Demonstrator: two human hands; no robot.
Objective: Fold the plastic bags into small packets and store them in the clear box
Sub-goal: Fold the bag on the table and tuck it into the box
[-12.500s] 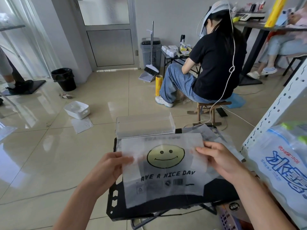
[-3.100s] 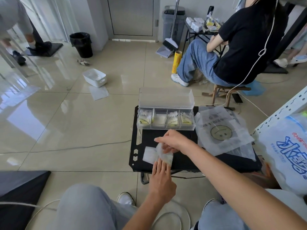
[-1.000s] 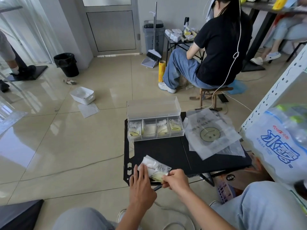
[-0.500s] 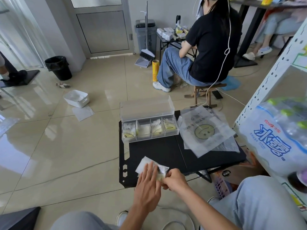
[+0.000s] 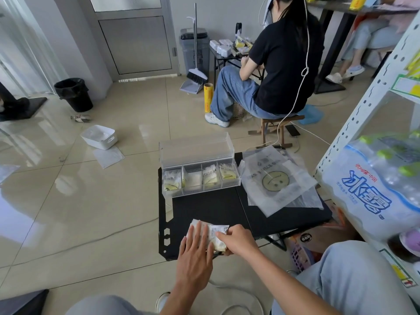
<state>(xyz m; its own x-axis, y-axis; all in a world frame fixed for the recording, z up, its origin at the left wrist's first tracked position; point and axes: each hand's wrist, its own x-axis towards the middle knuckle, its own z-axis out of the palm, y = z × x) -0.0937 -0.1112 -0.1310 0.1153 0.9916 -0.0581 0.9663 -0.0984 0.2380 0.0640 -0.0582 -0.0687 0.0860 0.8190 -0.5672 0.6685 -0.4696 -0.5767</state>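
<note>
A half-folded translucent plastic bag (image 5: 216,233) lies at the near edge of the small black table (image 5: 211,208). My left hand (image 5: 195,248) presses flat on its left part, fingers spread. My right hand (image 5: 236,241) pinches its right edge. The clear box (image 5: 200,176) stands at the table's far side with its lid up; its compartments hold folded packets. A stack of flat smiley-face bags (image 5: 276,180) lies to the right of the box.
A white metal shelf (image 5: 363,114) with a pack of water bottles (image 5: 375,189) stands close on the right. A person in a black shirt (image 5: 281,64) sits on a stool beyond the table. A white tub (image 5: 99,136) and a black bin (image 5: 73,94) stand on the tiled floor.
The bag went from a full open sheet to a small fold at the near edge. In the last second my left hand slid further over it, flattening it.
</note>
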